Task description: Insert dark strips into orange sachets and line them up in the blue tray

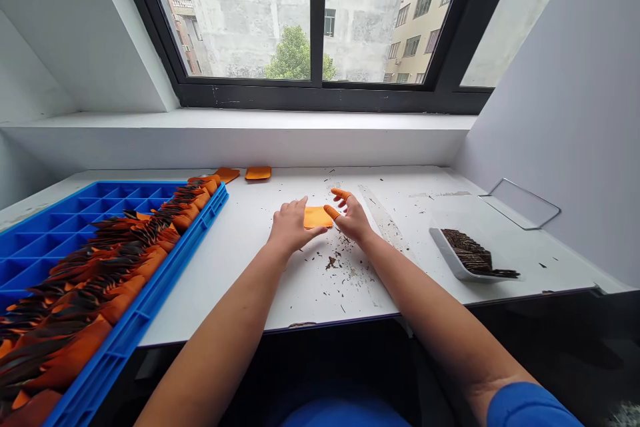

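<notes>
Plainly, an orange piece (pixel 316 216) (flat, rectangular) shows between left hand (pixel 289 228) and right hand (pixel 354 219), both wide.

The orange piece (pixel 316 217), flat and roughly rectangular, is situated between the left hand (pixel 291 223) and right hand (pixel 355 220). Its plain broad face shows; contact with the surface (pixel 227 240) beneath is unclear.

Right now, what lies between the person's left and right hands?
In the head view, a flat, bright orange rectangular piece lies between the left hand and the right hand.
</notes>
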A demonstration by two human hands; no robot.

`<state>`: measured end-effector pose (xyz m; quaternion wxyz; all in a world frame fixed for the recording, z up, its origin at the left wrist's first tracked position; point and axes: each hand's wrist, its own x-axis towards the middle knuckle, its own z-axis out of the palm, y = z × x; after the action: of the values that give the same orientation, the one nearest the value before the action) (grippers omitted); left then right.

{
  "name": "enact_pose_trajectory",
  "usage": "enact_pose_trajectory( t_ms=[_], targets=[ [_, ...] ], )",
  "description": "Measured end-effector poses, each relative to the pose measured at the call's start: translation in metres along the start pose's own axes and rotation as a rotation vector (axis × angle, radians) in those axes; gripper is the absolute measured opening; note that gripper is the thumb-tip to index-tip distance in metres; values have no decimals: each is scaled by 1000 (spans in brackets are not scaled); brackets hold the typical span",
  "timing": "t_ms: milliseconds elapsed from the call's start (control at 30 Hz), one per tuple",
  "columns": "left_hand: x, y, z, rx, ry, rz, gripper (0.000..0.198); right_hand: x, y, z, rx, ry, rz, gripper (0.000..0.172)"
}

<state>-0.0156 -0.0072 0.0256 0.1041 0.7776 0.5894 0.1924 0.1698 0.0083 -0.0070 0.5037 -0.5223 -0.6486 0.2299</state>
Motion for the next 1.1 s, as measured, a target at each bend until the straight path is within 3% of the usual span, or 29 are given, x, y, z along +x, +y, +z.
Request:
enact_pose_trajectory(
  t_ms=[100,200,300,367,467,633,1100],
  targets=[
    [-1,3,2,-95,79,264,92,-1,-1,-1,21,-14,-15,62],
    [-1,6,3,-148,133,486,60,-2,-1,-1,59,-57,-30,73],
    [1,7,5,-197,63,588,27,-3,0,-1,67,-105,-55,85],
    [3,5,7,-209,38,644,19,-3,1,-2,42,-134,-60,87],
    [6,0,11,-166,126,721,16,-3,1,-4,38,-183,-9,85],
    [8,-3,10,-115,198,732,12,-1,-2,-7,74,-228,55,83],
    [1,-3,0,-187,176,675,13,0,-10,-14,238,-313,115,72]
  ],
)
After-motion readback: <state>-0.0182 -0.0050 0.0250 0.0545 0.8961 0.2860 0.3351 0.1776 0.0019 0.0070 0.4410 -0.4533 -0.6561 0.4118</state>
